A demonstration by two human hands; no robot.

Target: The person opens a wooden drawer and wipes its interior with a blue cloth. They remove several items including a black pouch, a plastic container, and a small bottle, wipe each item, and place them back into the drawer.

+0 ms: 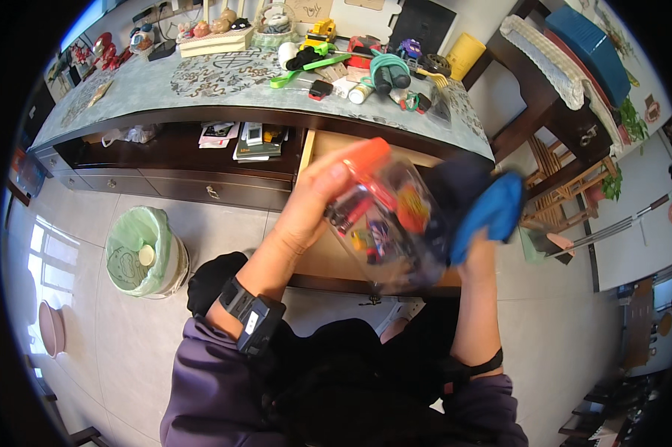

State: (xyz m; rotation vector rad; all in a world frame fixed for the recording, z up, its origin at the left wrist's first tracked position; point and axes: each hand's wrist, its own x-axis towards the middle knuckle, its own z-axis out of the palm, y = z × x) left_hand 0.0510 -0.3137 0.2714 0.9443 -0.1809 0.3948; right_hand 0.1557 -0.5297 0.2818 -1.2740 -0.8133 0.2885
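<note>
My left hand [319, 190] grips a clear plastic container [391, 223] by its red upper end, and the container is tilted. Small colourful toys show through its wall. Against its right side my right hand [475, 246] holds a blue and dark cloth [489, 215], blurred by motion; the cloth hides most of the fingers. Both hands are above a pulled-out wooden drawer [324, 260], whose inside is partly hidden by the container and arms.
A cabinet top [140, 84] carries toys, a coiled green jump rope [389, 70] and a yellow cup [465, 55]. A lined trash bin [140, 251] stands on the floor at left. Papers and books [260, 146] lie on the open shelf. Wooden furniture [553, 112] stands at right.
</note>
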